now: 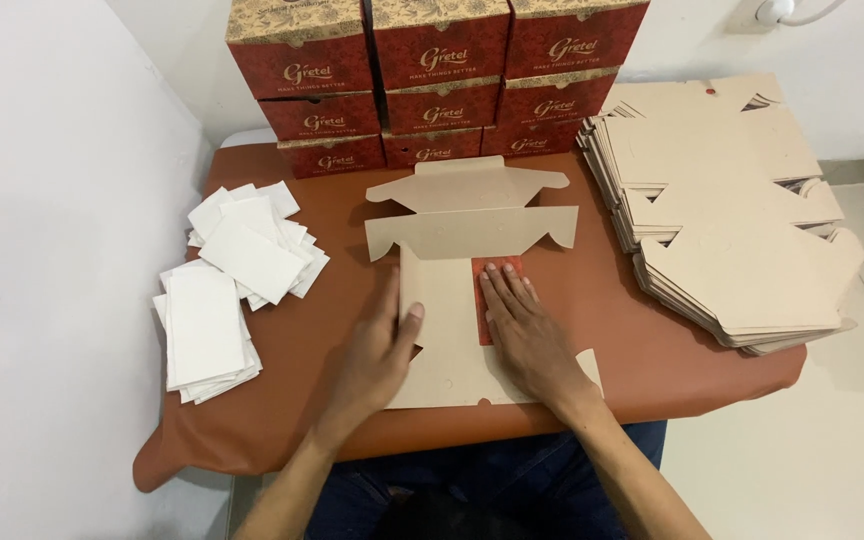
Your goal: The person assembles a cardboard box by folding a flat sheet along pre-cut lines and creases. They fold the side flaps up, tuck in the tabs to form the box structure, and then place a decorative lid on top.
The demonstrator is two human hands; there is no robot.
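Observation:
A flat brown cardboard box blank (467, 230) lies unfolded on the middle of the brown table (282, 400), its plain inner side up. A side flap is folded inward and shows its red printed face (497, 268). My left hand (377, 355) grips the blank's left edge, thumb on top of the card. My right hand (527, 330) lies flat with fingers together, pressing on the folded flap and the panel beneath it.
Assembled red and gold boxes (437, 75) are stacked along the back of the table by the wall. A tall stack of flat brown blanks (732, 220) fills the right side. Piles of white paper sheets (222, 290) lie at the left. A white wall bounds the left.

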